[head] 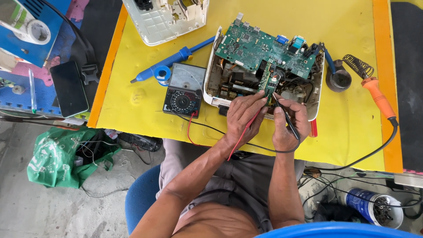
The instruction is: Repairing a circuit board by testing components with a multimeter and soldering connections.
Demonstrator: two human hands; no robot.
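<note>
Left hand (pixel 243 115) closed around a red probe (pixel 246 130); right hand (pixel 288 125) pinching a black probe (pixel 288 120). Both tips meet a small green board (pixel 266 81) standing in the opened device (pixel 220 81) on the yellow table (pixel 132 101); exact contact points hidden by fingers. Large circuit board (pixel 264 48) tilted above covers the interior. Leads run to the analog multimeter (pixel 183 93), just beside the casing.

I see a matt yellow table covering (pixel 132 101), slightly dimpled. The green circuit board (pixel 260 48) looks glossy with metal connectors. The casing (pixel 315 103) is white plastic. The soldering iron (pixel 376 94) has a smooth orange plastic handle.
</note>
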